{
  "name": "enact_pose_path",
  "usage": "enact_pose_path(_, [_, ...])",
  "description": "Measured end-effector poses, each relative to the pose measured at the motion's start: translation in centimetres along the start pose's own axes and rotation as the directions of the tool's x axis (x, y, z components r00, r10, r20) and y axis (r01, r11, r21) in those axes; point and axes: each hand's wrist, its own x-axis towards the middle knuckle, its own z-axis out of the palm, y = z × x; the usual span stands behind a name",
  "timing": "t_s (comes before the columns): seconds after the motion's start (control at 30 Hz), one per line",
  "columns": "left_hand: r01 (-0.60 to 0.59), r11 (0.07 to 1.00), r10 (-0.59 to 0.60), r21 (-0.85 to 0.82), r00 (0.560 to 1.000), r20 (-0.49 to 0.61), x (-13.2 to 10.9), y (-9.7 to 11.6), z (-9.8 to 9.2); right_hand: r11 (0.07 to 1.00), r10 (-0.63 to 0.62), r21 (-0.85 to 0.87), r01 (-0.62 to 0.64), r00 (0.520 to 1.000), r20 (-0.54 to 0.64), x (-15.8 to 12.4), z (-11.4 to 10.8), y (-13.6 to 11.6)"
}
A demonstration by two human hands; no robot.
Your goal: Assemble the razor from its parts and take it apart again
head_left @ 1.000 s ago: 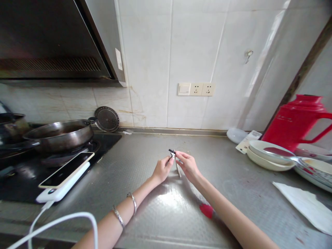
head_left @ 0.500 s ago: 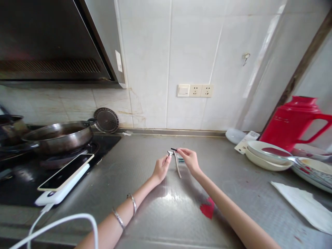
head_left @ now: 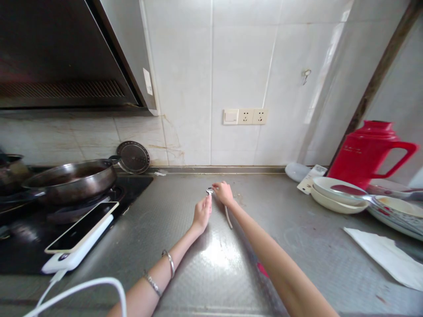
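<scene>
Over the metal counter, my left hand (head_left: 202, 213) is closed on a small silver-white piece with dark edges (head_left: 209, 192), held up at the fingertips; it is too small to name. My right hand (head_left: 223, 193) is closed in a pinch right beside that piece. Between its fingers is a thin black piece, mostly hidden now. A thin beige rod or tube (head_left: 228, 218) lies on the counter below my right wrist, partly covered by it. Part of a red patch (head_left: 262, 269) shows beside my right forearm.
Left, a steel pan (head_left: 74, 178) stands on the black stove, with a phone (head_left: 82, 226) on a white power bank (head_left: 79, 251) and a white cable (head_left: 95, 280). Right are stacked bowls (head_left: 340, 200), a red thermos jug (head_left: 366, 154) and white paper (head_left: 385, 255).
My right hand has shifted left and turned, so its fingertips sit closer to my left hand's piece. The right forearm covers more of the red patch. The view has shifted slightly.
</scene>
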Motion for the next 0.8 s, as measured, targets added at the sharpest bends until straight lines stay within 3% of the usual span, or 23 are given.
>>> enact_pose_path(0.17, [-0.001, 1.000, 0.000, 0.007, 1.000, 0.011, -0.1, -0.1, 0.1, 1.000, -0.010, 0.002, 0.010, 1.000, -0.016, 0.2, -0.8, 0.3])
enact_pose_path(0.37, [0.019, 1.000, -0.019, 0.020, 0.999, 0.026, -0.1, 0.0, 0.1, 0.999, 0.036, 0.040, -0.033, 0.998, -0.057, -1.3, -4.3, 1.5])
enact_pose_path(0.53, [0.026, 0.999, -0.025, -0.024, 0.999, 0.042, -0.2, -0.1, 0.2, 0.996, 0.078, -0.048, -0.074, 0.994, 0.075, -4.4, -6.6, 1.9])
enact_pose_path(0.8, [0.038, 0.999, -0.037, -0.017, 0.998, 0.056, -0.1, -0.8, 0.3, 0.982, 0.113, -0.169, -0.081, 0.976, 0.184, -8.9, -6.0, 1.0])
